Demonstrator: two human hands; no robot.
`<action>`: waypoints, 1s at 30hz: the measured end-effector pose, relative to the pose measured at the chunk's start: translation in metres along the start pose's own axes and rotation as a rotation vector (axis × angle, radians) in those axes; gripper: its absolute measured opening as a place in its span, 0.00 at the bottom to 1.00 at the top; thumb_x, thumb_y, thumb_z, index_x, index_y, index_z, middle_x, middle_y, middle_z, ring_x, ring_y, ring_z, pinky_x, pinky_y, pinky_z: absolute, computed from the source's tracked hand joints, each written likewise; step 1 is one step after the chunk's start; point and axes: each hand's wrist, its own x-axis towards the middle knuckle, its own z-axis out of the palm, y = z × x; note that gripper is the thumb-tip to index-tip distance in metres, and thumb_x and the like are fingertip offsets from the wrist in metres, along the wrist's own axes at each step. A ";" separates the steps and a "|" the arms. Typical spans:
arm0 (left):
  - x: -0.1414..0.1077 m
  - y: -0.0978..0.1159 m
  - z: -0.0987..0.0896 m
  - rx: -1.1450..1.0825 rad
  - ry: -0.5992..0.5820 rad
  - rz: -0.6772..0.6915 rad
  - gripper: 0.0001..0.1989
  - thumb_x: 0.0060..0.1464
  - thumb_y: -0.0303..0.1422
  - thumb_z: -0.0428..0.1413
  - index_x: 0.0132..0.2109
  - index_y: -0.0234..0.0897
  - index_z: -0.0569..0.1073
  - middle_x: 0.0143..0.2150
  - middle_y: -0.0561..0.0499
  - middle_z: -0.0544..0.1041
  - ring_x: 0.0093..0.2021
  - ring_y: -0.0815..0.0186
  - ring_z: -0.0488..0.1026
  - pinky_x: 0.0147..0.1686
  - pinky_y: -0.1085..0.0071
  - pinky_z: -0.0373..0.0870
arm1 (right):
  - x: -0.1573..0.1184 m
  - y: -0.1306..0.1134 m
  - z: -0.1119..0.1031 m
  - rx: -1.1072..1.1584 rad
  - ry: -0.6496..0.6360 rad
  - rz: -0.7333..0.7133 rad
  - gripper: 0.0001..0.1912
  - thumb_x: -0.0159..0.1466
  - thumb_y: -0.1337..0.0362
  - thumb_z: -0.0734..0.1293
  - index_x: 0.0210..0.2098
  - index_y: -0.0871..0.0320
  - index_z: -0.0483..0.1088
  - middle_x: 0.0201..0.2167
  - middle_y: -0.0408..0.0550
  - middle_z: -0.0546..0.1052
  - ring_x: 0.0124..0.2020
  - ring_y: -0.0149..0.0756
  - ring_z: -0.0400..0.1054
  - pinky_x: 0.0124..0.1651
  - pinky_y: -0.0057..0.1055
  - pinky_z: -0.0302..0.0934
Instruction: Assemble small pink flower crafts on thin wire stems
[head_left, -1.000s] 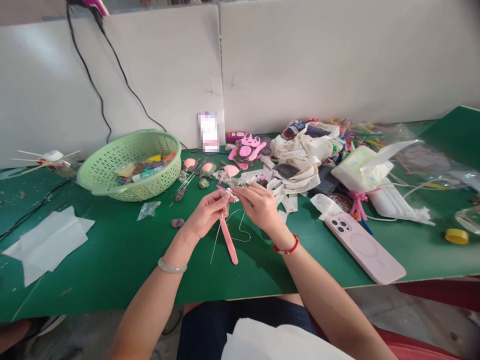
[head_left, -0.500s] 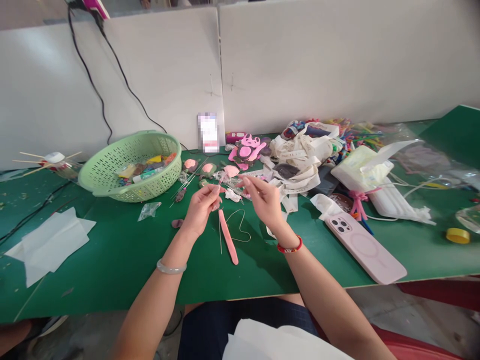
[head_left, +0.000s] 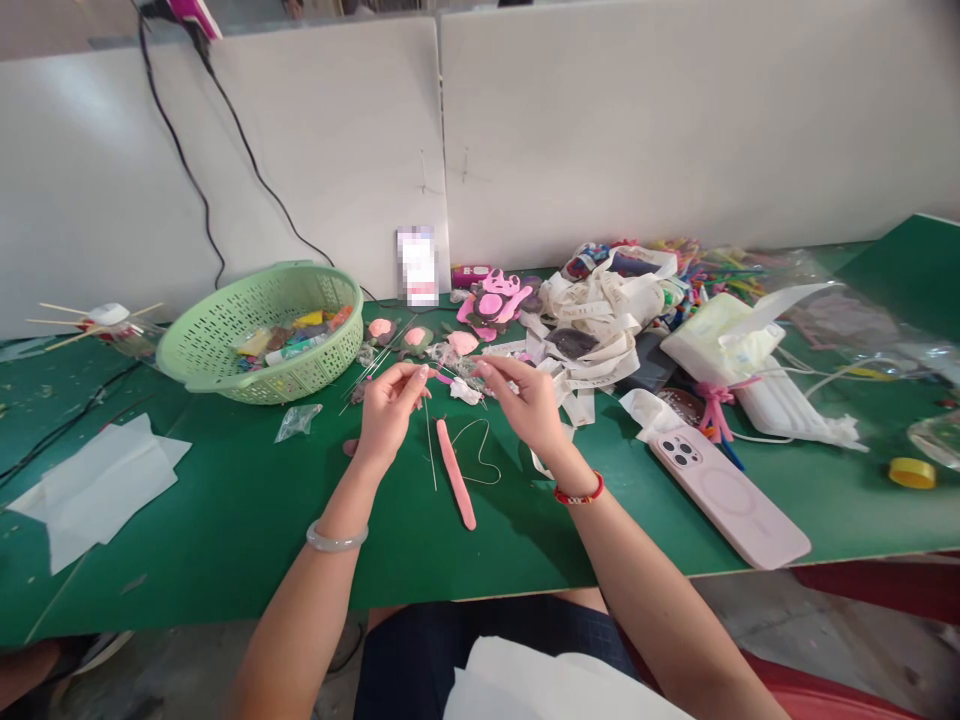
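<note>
My left hand (head_left: 391,408) is raised over the middle of the table, thumb and forefinger pinched together. From it a thin, straight, pale wire (head_left: 431,455) hangs down. Opposite, my right hand (head_left: 525,400) is closed in a pinch a little apart from the left; what its fingertips grip is too small to make out. Below and between both hands a long pink strip (head_left: 456,475) lies on the green table. Beside the strip, a thin pale strand (head_left: 487,470) curves in a loop.
A green basket (head_left: 262,385) with colourful packets stands at the left. Behind my hands lie pink-and-grey pieces (head_left: 415,340) and pink cut-out shapes (head_left: 495,300). White ribbons (head_left: 592,310) heap up at right, near a tissue pack (head_left: 724,335) and a pink phone (head_left: 731,495). White papers (head_left: 112,490) lie left.
My left hand has shifted slightly up and left, away from the top of the pink strip, and the hanging wire has moved left with it. My right hand has hardly moved.
</note>
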 end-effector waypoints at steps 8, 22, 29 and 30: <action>-0.006 0.003 0.005 0.014 -0.114 0.000 0.16 0.52 0.46 0.64 0.36 0.36 0.79 0.24 0.53 0.71 0.24 0.71 0.62 0.25 0.73 0.59 | -0.004 0.003 0.007 -0.119 -0.078 -0.216 0.11 0.70 0.65 0.64 0.44 0.57 0.79 0.31 0.48 0.81 0.30 0.34 0.74 0.33 0.29 0.69; -0.004 0.002 0.004 -0.381 -0.362 -0.284 0.16 0.48 0.45 0.68 0.32 0.35 0.81 0.25 0.53 0.69 0.25 0.75 0.60 0.27 0.75 0.58 | -0.008 0.003 0.004 -0.200 -0.152 -0.382 0.15 0.72 0.70 0.58 0.48 0.57 0.75 0.35 0.51 0.80 0.35 0.33 0.76 0.35 0.29 0.71; -0.009 0.002 0.010 -0.467 -0.322 -0.242 0.14 0.46 0.42 0.70 0.30 0.36 0.79 0.30 0.53 0.73 0.25 0.76 0.58 0.27 0.76 0.58 | -0.010 0.002 0.007 -0.125 -0.136 -0.331 0.14 0.70 0.72 0.59 0.47 0.57 0.75 0.36 0.49 0.81 0.33 0.31 0.76 0.35 0.27 0.71; -0.009 0.002 0.010 -0.454 -0.320 -0.229 0.14 0.47 0.42 0.70 0.30 0.36 0.79 0.29 0.53 0.73 0.25 0.76 0.57 0.28 0.75 0.58 | -0.010 0.002 0.008 -0.106 -0.135 -0.317 0.14 0.70 0.72 0.59 0.46 0.57 0.75 0.35 0.48 0.81 0.31 0.30 0.75 0.34 0.27 0.70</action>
